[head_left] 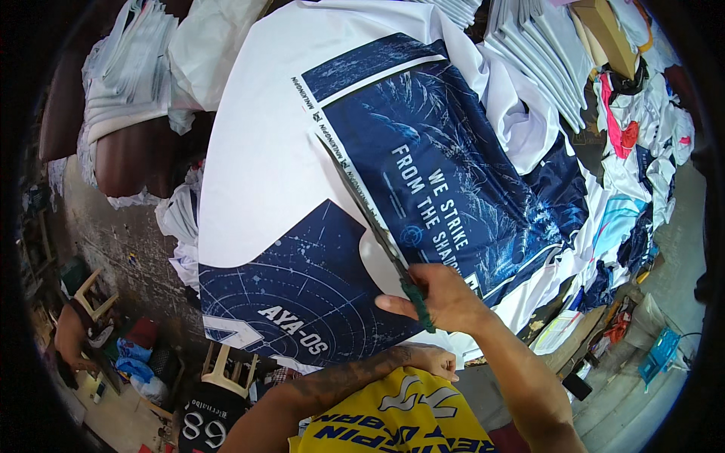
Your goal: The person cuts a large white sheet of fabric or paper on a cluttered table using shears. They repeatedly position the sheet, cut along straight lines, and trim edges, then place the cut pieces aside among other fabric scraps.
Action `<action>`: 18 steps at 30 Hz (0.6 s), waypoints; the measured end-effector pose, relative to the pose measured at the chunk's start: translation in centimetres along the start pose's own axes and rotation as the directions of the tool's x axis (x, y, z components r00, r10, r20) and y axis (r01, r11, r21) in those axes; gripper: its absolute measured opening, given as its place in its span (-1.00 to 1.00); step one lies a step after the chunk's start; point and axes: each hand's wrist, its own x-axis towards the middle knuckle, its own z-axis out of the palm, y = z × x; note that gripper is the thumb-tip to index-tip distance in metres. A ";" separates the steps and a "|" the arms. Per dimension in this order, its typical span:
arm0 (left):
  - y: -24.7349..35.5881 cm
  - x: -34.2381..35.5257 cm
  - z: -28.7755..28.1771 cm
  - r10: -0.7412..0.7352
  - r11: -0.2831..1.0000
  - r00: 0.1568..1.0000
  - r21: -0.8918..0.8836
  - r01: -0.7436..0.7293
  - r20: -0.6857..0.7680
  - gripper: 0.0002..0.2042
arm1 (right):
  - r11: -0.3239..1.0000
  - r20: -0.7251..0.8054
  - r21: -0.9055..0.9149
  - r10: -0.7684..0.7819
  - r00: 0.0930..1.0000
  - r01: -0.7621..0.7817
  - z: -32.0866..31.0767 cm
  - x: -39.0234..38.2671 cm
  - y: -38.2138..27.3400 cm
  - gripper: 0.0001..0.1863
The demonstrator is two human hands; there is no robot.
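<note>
My right hand [445, 298] is closed around the green-wrapped handles of a long pair of scissors [368, 208]. The dark blades lie along the white, lettered strip at the left edge of a navy printed fabric panel [423, 113]. Left of the blades is white fabric [264, 143], with a second navy printed piece [302, 264] nearer to me. My left hand [436, 361] rests at the near fabric edge, in front of my yellow shirt. Its fingers are curled, and whatever they may hold is hidden.
Folded white fabric stacks [128, 83] stand at far left, with more stacks [532, 53] at far right. Loose coloured cloth [627, 136] heaps along the right side. A plastic chair [226, 370] with a black shirt stands below left; another person [72, 336] is farther left.
</note>
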 end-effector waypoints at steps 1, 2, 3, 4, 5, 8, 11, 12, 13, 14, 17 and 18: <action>0.5 -0.1 -0.4 -0.028 0.999 0.999 0.018 0.028 0.026 -0.43 | 0.999 -0.032 0.027 -0.041 0.999 0.042 -0.4 0.4 -0.9 -0.17; 1.4 -0.6 -0.4 -0.081 0.997 0.997 0.013 0.081 0.002 -0.44 | 0.998 -0.037 0.038 -0.049 0.998 0.050 -1.0 1.3 -2.0 -0.17; 2.5 -1.8 -0.5 -0.165 0.986 0.986 0.038 0.164 0.006 -0.45 | 0.995 -0.024 0.070 -0.072 0.997 0.074 -1.4 1.7 -2.9 -0.17; 4.0 -3.1 -0.9 -0.260 0.962 0.965 0.079 0.260 -0.001 -0.47 | 0.997 -0.037 0.058 -0.048 0.998 0.050 -1.7 2.2 -3.9 -0.16; 6.1 -4.6 -1.7 -0.308 0.944 0.950 0.105 0.311 -0.049 -0.48 | 0.993 -0.059 0.039 -0.109 0.992 0.112 -2.1 2.5 -4.6 -0.19; 12.9 -16.1 -4.6 -0.038 0.947 0.818 0.241 0.213 -0.574 -0.68 | 0.997 -0.018 0.008 -0.082 0.996 0.082 -2.6 3.7 -6.4 -0.26; 18.8 -27.2 -10.0 -0.009 0.919 -0.208 -0.090 0.383 -0.978 -0.76 | 0.985 -0.157 -0.021 -0.172 0.973 0.171 -3.3 5.8 -8.6 -0.07; 19.5 -29.3 -12.8 0.420 0.777 -0.391 0.103 0.621 -0.819 -0.59 | 0.988 -0.146 -0.028 -0.153 0.977 0.151 -3.3 5.9 -9.3 -0.07; 19.2 -30.3 -14.3 0.744 0.541 -0.414 0.110 0.834 -0.524 -0.41 | 0.993 -0.136 -0.017 -0.117 0.984 0.116 -3.4 6.2 -10.0 -0.07; 17.5 -29.5 -13.8 0.696 0.469 -0.316 0.075 0.880 -0.645 -0.27 | 0.987 -0.127 -0.050 -0.159 0.979 0.154 -4.0 6.5 -10.9 -0.09; 9.4 -23.1 -7.2 0.548 0.363 -0.093 0.136 0.922 -0.831 -0.13 | 0.880 -0.173 0.126 -0.435 0.884 0.457 -5.1 5.3 -11.4 -0.28; 6.4 -21.0 -3.5 0.444 0.334 0.042 0.209 0.919 -0.895 -0.26 | 0.842 -0.176 0.140 -0.496 0.850 0.521 -4.8 3.9 -10.0 -0.38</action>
